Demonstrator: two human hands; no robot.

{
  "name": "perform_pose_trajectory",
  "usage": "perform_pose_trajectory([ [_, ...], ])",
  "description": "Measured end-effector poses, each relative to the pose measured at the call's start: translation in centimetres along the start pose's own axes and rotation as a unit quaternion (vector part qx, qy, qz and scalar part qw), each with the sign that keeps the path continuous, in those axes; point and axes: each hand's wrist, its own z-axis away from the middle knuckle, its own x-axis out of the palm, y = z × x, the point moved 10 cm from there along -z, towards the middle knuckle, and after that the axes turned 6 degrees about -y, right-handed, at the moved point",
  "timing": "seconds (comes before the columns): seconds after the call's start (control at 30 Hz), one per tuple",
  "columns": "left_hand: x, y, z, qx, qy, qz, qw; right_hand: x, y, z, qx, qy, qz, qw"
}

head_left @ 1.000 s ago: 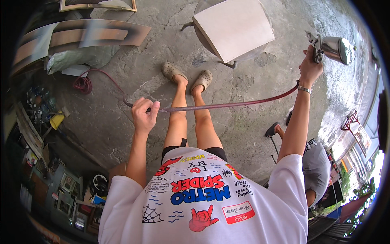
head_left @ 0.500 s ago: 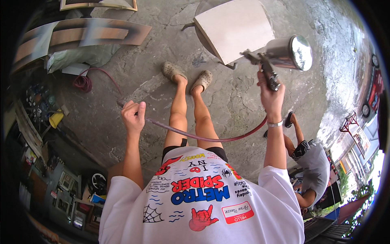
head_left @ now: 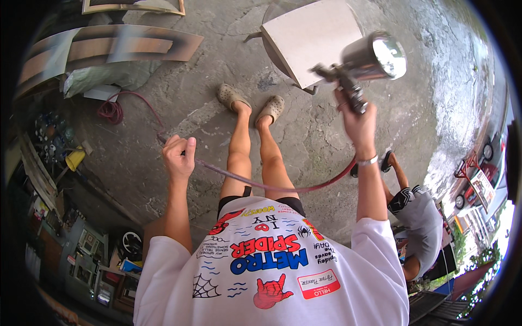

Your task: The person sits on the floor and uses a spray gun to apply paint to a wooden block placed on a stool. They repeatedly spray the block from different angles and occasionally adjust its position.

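Note:
My right hand (head_left: 356,122) is wrapped round the grip of a spray gun (head_left: 348,89), which carries a shiny metal cup (head_left: 375,57). The gun's nozzle end points left, over the lower right side of a white panel (head_left: 312,38). That panel lies flat on a round stand (head_left: 276,54) with short legs. On the left, my left hand (head_left: 179,155) is closed round a red air hose (head_left: 261,186). The hose sags in front of my legs between the two hands; its join to the gun is hidden behind my right wrist.
Loops of hose (head_left: 110,111) lie on the concrete floor at left, below long painted boards (head_left: 119,43). A wooden frame (head_left: 133,6) is at the far left. Another person (head_left: 418,228) is bent over close on my right. Cluttered shelves (head_left: 87,255) stand at lower left.
My right hand has moved the spray gun a little left and away from me, bringing the nozzle over the panel's edge. My left hand stays on the hose.

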Motion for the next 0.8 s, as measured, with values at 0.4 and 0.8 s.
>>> perform_pose_trajectory([
  [0.4,2.2,2.4,-0.8,-0.009,-0.025,0.022,0.999,-14.7,4.8,-8.5,-0.017,0.292,0.139,0.946],
  [0.8,0.0,0.0,-0.4,-0.011,0.022,0.019,1.000,-5.9,5.0,-4.0,0.050,0.108,0.043,0.992],
])
